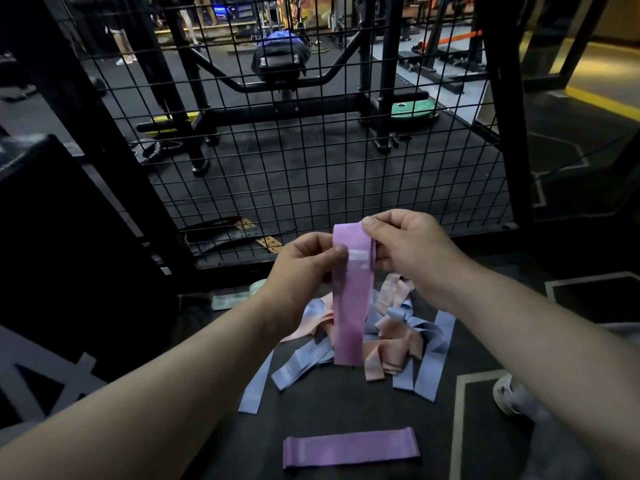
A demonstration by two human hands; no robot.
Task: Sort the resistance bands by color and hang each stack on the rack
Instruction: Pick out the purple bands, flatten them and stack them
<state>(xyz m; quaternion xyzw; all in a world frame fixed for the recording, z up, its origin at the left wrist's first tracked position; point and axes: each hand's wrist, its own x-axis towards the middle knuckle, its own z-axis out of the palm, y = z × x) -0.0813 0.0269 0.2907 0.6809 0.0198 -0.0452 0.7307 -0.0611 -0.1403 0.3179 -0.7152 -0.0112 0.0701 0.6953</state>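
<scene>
Head view, nearest first: 1 flat purple band lies on the dark floor mat, on the near side of the mixed pile and apart from it. That pile is a loose tangle of blue bands and pink bands, crossed and overlapping. At the pile's right, a pale shoe shows near the frame edge. Above the pile, 2 hands hold a hanging purple band upright (its lower end drops in front of the pile's middle; whether it touches cannot be told). The left hand pinches the band's left edge between thumb and fingers, beside a pale label. The right hand pinches the top right corner likewise. Just beyond the pile's left side lie pale green bands. Beyond the pile stands a black wire-mesh panel, and farther behind it a green weight plate.
</scene>
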